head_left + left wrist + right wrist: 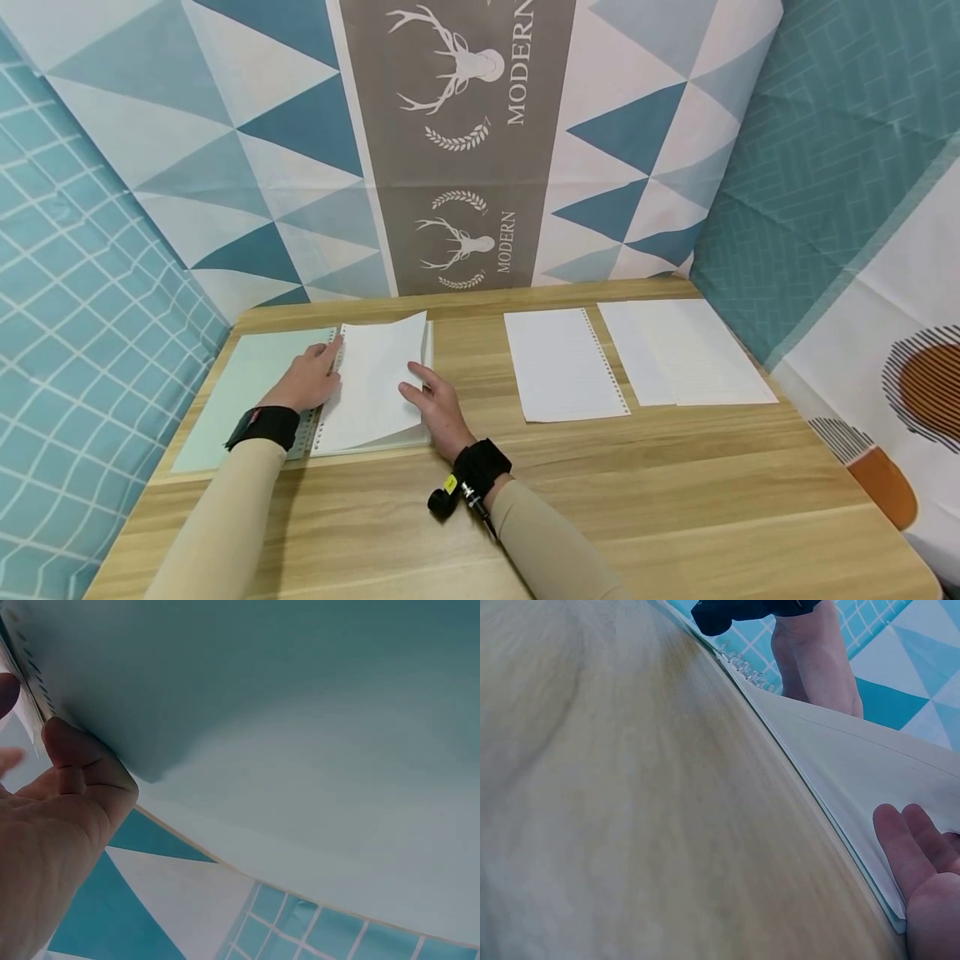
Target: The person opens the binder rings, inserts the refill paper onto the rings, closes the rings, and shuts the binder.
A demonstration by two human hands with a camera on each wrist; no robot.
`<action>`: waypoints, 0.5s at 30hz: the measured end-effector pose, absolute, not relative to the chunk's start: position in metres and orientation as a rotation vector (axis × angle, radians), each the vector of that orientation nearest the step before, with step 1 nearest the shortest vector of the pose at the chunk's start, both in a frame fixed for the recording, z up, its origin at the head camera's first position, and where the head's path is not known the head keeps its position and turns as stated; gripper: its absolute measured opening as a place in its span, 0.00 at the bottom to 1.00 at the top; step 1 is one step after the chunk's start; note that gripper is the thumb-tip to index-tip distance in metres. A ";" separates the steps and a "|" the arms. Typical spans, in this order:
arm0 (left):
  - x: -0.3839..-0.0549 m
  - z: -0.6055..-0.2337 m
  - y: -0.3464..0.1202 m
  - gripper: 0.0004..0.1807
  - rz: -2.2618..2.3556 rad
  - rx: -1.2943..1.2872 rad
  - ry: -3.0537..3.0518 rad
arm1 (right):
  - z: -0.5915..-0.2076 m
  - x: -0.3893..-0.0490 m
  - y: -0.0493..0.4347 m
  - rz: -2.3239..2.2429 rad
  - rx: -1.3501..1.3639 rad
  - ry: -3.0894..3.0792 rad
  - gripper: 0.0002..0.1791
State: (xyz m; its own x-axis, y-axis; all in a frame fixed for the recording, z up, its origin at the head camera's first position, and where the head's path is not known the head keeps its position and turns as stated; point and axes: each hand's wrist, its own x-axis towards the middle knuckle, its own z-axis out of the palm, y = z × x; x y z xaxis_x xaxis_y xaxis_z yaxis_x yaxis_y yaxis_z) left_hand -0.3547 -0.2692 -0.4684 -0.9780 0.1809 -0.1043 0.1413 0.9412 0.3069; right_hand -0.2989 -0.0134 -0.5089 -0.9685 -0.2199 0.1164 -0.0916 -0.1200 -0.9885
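Observation:
A pale green spiral notebook (247, 367) lies unfolded at the left of the table. Its top white sheet (378, 375) bows upward, its right part raised off the pages beneath. My left hand (309, 379) stretches its index finger along the binding; in the left wrist view its thumb (64, 742) touches the punched edge. My right hand (437, 408) is at the sheet's right edge, thumb and index finger straight and spread against the paper. In the right wrist view its fingers (904, 844) lie close to the raised sheet. Whether fingers grip its underside is hidden.
A loose lined sheet (566, 362) with holes along its right edge lies mid-table. Further right are overlapping white sheets (690, 354). The wooden table (675, 492) meets patterned cloth walls (300, 167) at its back and sides.

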 end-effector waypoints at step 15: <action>-0.355 -0.467 -0.266 0.36 0.427 0.216 2.951 | -0.509 -0.299 -0.012 -2.265 -0.387 2.010 0.32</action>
